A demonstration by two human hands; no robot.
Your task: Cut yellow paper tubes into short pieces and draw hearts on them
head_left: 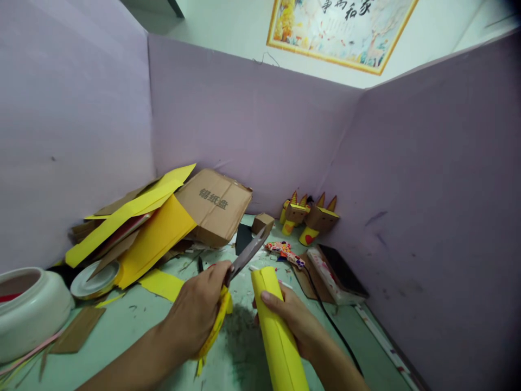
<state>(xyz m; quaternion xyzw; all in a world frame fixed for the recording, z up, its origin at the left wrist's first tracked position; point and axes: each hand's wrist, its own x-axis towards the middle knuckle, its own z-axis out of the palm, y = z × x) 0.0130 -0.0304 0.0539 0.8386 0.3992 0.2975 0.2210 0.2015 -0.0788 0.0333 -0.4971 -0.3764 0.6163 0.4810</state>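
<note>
Clearly, right fingers [278,307] wrap around the yellow roll [280,345]; left fingers [217,273] hold scissors [249,255]

- The left forearm [132,358], bare, slants in from the lower left edge.
- The left hand [193,312] is curled into a grip, its back turned up to the camera.
- The right forearm [340,364], also bare, rises from the lower right edge.
- The right hand [295,317] is wrapped in a hold, thumb [272,302] on top, fingers mostly hidden underneath.
- Both hands are side by side, apart.
</note>
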